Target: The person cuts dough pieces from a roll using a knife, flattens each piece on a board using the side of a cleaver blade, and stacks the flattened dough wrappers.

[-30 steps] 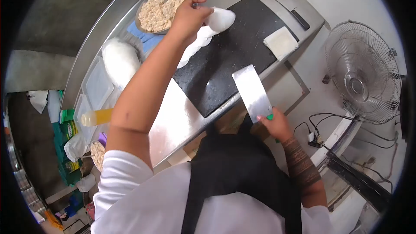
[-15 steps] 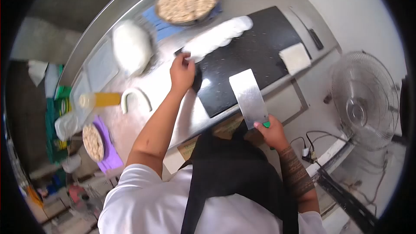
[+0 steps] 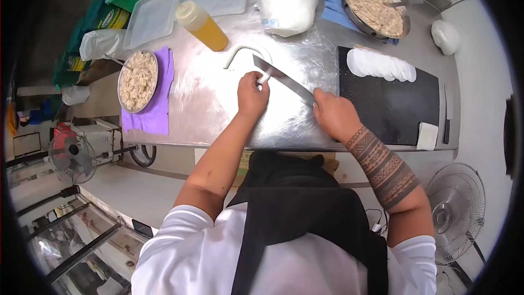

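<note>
A curved white dough strip (image 3: 244, 47) lies on the steel table (image 3: 196, 93). My left hand (image 3: 253, 95) has its fingers closed on the strip's near end. In my right hand (image 3: 334, 112) is the handle of a broad cleaver (image 3: 286, 81), its blade reaching left across the dough near my left fingers. To the right, a row of overlapping thin white rounds (image 3: 381, 65) rests along the far edge of a black board (image 3: 387, 104). A yellow squeeze bottle (image 3: 210, 31) lies tilted just beyond the dough.
A bowl of filling (image 3: 138, 82) sits on a purple cloth (image 3: 162, 104) at left. Another bowl of filling (image 3: 375, 8) is at back right, beside a wrapped white dough mass (image 3: 287, 0). A folded white cloth (image 3: 427, 136) and a knife (image 3: 447, 120) lie at the right.
The view has swung left. My left hand has moved from the white rounds to the dough strip and closed on it. My right hand has brought the cleaver over the dough.
</note>
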Demonstrator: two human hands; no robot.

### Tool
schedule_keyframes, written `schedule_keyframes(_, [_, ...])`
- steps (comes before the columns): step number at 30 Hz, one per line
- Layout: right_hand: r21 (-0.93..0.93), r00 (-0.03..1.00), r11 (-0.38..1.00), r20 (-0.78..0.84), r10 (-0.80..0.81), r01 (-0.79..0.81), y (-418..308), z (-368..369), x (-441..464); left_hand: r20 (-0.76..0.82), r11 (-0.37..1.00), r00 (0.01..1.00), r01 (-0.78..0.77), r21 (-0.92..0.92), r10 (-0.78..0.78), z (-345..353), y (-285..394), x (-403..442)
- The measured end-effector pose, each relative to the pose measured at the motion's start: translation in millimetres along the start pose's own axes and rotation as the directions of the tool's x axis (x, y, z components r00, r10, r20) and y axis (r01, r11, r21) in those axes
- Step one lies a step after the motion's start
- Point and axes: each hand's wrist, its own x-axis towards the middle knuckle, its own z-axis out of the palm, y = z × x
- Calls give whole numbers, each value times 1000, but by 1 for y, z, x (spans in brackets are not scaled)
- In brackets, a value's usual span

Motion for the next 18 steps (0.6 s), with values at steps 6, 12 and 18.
schedule_keyframes(6, [-94,989,990,112,-93,104,-16,-19,21,6,993,993,-115,-41,115,-12,-15,2])
schedule_keyframes(12, [-45,991,999,136,-10,17,-8,14,22,4,994,994,-105,15,105,-18,-15,1])
schedule_keyframes(18, [498,905,837,-208,372,-229,8,19,-94,126,940,950,-252,-228,285,-37,26,-2])
